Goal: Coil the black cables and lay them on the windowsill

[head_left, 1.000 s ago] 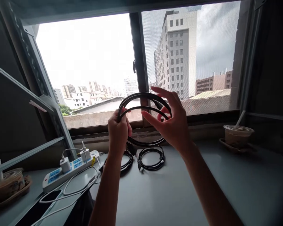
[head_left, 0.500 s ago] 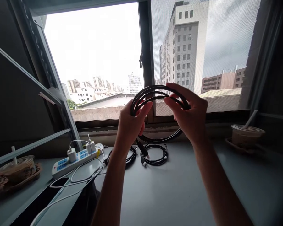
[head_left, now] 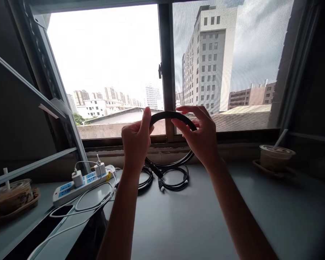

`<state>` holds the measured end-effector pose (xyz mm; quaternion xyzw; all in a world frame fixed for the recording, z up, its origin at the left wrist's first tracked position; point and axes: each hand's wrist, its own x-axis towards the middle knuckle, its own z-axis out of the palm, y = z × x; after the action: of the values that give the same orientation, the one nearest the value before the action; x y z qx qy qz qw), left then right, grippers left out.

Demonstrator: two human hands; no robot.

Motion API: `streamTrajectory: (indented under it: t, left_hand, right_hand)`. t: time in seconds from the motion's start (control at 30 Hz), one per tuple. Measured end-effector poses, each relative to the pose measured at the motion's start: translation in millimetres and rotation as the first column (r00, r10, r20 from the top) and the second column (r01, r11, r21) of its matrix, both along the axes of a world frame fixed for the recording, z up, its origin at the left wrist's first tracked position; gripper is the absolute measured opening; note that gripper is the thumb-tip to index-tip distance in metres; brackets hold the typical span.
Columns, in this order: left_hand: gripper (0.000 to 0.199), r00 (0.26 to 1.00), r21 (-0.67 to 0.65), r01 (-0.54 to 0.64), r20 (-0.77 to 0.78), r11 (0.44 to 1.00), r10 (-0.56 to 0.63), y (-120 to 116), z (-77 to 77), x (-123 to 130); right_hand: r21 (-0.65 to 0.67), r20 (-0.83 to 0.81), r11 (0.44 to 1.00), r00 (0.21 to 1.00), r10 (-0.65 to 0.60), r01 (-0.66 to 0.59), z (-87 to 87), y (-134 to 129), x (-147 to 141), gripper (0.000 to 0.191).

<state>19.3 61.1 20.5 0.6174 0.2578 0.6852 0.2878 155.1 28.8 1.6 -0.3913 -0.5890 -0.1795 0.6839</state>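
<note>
A coiled black cable (head_left: 166, 115) is held up above the table, its loops bunched together along the top arc. My left hand (head_left: 137, 135) is closed round the left side of the coil, thumb pointing up. On the right side, my right hand (head_left: 199, 124) has its thumb under the bundle and its fingers over it. A dark connector end (head_left: 155, 169) hangs from the coil below my left hand. Behind, on the table, lie a second coiled black cable (head_left: 175, 187) and another black coil (head_left: 147, 184), partly hidden by my left arm.
A white power strip (head_left: 83, 182) with chargers and white cords stands at left, near a dark flat device (head_left: 43, 231). Drink cups with straws stand far left (head_left: 11, 196) and right (head_left: 276, 157). The window frame (head_left: 168, 72) rises behind the grey table (head_left: 184, 224).
The spread loops of the held coil are now gathered into one tight bundle. Both hands sit slightly more to the left in view, and the left thumb has turned upward.
</note>
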Motion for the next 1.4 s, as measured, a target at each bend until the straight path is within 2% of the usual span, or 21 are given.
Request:
streamTrajectory:
  t: [0.07, 0.13, 0.23, 0.3, 0.43, 0.53, 0.67, 0.77, 0.83, 0.9, 0.97, 1.03, 1.1, 1.17, 1.23, 1.27, 1.33, 1.4]
  left_hand:
    - [0.058, 0.996, 0.070, -0.066, 0.059, 0.995, 0.062, 1.6, 0.1, -2.5]
    - [0.057, 0.991, 0.108, -0.093, 0.105, 0.990, 0.082, 2.0, -0.2, -3.7]
    - [0.057, 0.983, 0.141, -0.108, 0.162, 0.984, 0.085, -0.2, -0.6, -3.4]
    - [0.056, 0.976, 0.171, -0.124, 0.200, 0.977, 0.088, -2.1, -0.7, -2.5]
    - [0.055, 0.939, 0.202, -0.142, 0.336, 0.969, 0.068, -0.3, -0.6, -0.9]
    - [0.053, 0.903, 0.151, -0.127, 0.426, 0.980, 0.051, 5.3, -0.5, -0.7]
    - [0.050, 0.907, 0.065, -0.109, 0.414, 0.992, 0.072, 8.6, -0.8, -0.5]
    - [0.051, 0.925, 0.075, -0.096, 0.375, 0.993, 0.061, 8.0, -2.9, -0.5]
    - [0.055, 0.963, 0.138, -0.046, 0.269, 0.989, 0.007, 9.0, -4.9, -2.3]
    - [0.058, 0.996, 0.185, 0.060, 0.056, 0.981, -0.072, 11.4, -6.3, -6.3]
    - [0.060, 0.978, 0.146, 0.155, -0.164, 0.977, -0.131, 14.2, -6.4, -11.5]
    - [0.063, 0.952, 0.067, 0.175, -0.266, 0.982, -0.152, 16.4, -5.1, -16.1]
    - [0.064, 0.959, 0.007, 0.135, -0.253, 0.991, -0.129, 17.8, -3.6, -18.6]
    - [0.063, 0.977, -0.028, 0.090, -0.189, 0.996, -0.093, 19.0, -2.6, -19.1]
    - [0.062, 0.990, -0.052, 0.065, -0.122, 0.997, -0.071, 20.2, -2.6, -18.6]
    - [0.062, 0.993, -0.065, 0.062, -0.097, 0.996, -0.068, 20.9, -2.9, -18.3]
    - [0.062, 0.996, -0.096, 0.053, -0.067, 0.994, -0.060, 22.2, -3.8, -17.6]
    - [0.061, 0.997, -0.125, 0.044, -0.052, 0.991, -0.051, 23.4, -4.7, -16.3]
  right_hand:
    - [-0.018, 0.047, 0.998, 0.998, -0.053, 0.054, -1.4, 1.9, -1.8, 0.026]
    - [-0.043, 0.107, 0.989, 0.985, -0.133, 0.139, -2.9, 3.3, -1.8, 0.019]
    - [-0.111, 0.180, 0.947, 0.943, -0.279, 0.301, -4.1, 1.8, 0.7, 0.014]
    - [-0.199, 0.207, 0.929, 0.940, -0.271, 0.312, -3.8, -2.2, 2.9, 0.019]
    - [-0.355, 0.198, 0.928, 0.980, -0.039, 0.108, -1.5, -12.1, 3.6, 0.029]
    - [-0.383, 0.156, 0.923, 0.987, 0.029, 0.034, -0.7, -15.5, -0.3, 0.035]
    - [-0.445, 0.088, 0.886, 0.978, 0.191, -0.133, -0.8, -15.2, -5.9, 0.039]
    - [-0.462, -0.011, 0.840, 0.948, 0.317, -0.286, 0.4, -17.1, -5.5, 0.044]
    - [-0.460, -0.054, 0.807, 0.919, 0.391, -0.370, 2.1, -20.5, -2.2, 0.045]
    - [-0.459, -0.062, 0.784, 0.895, 0.442, -0.419, 3.9, -24.5, 2.5, 0.044]
    - [-0.458, -0.058, 0.783, 0.893, 0.446, -0.421, 5.2, -27.3, 6.6, 0.043]
    - [-0.459, -0.050, 0.804, 0.914, 0.402, -0.379, 5.1, -27.4, 8.4, 0.040]
    - [-0.455, -0.024, 0.838, 0.945, 0.327, -0.302, 3.2, -24.1, 7.7, 0.036]
    - [-0.417, 0.054, 0.893, 0.976, 0.210, -0.169, -0.2, -17.9, 5.4, 0.037]
    - [-0.323, 0.172, 0.946, 0.985, 0.027, 0.030, -4.1, -10.4, 2.8, 0.042]
    - [-0.265, 0.229, 0.955, 0.971, -0.072, 0.133, -5.9, -6.8, 1.6, 0.044]
    - [-0.181, 0.306, 0.939, 0.924, -0.229, 0.293, -8.6, -0.6, -0.5, 0.049]
    - [-0.161, 0.343, 0.913, 0.889, -0.304, 0.374, -10.0, 3.8, -2.4, 0.050]
